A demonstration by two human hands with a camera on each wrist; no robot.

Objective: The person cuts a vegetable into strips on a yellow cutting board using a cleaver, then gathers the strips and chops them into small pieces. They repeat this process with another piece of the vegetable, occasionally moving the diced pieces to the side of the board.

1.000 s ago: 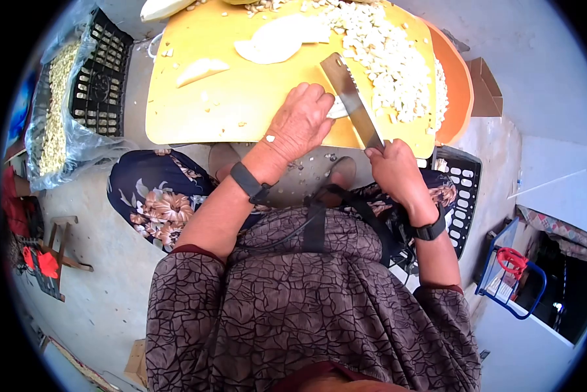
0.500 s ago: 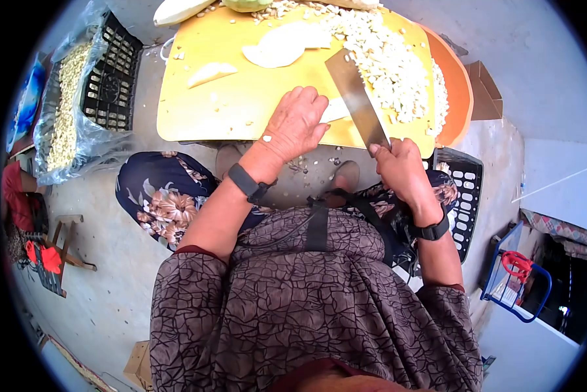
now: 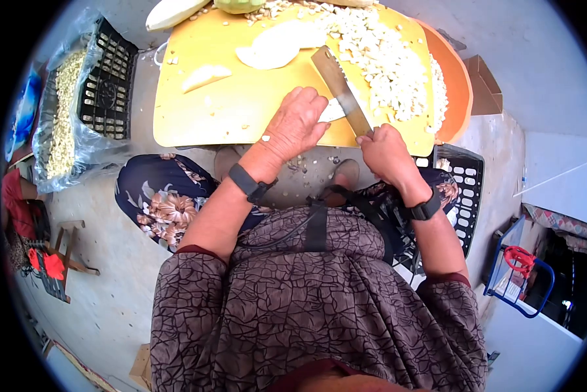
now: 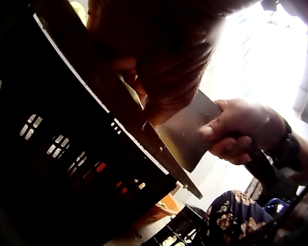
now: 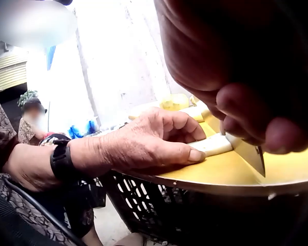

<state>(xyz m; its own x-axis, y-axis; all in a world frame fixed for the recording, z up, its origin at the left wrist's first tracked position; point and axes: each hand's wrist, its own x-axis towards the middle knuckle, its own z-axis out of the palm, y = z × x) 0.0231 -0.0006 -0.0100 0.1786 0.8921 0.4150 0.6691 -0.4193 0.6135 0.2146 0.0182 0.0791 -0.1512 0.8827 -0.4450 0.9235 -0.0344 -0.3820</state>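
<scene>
On the yellow board the left hand holds a pale piece with curled fingers; the right wrist view shows its thumb along the near side of that piece. The right hand grips the handle of a broad knife, whose blade stands across the piece's right end. In the left wrist view the blade is beside the left fingers. Larger pale slices and a thin wedge lie farther back and left. Small chopped pieces are heaped at the right.
An orange basin with chopped pieces adjoins the board's right edge. Whole pale vegetables lie at the back edge. A black crate and a plastic-lined container of pieces stand left. Another black crate is below right.
The knife and right hand shifted right and toward the person, then back left, with the blade's tilt varying. The left hand keeps its hold on the piece, nearly in place.
</scene>
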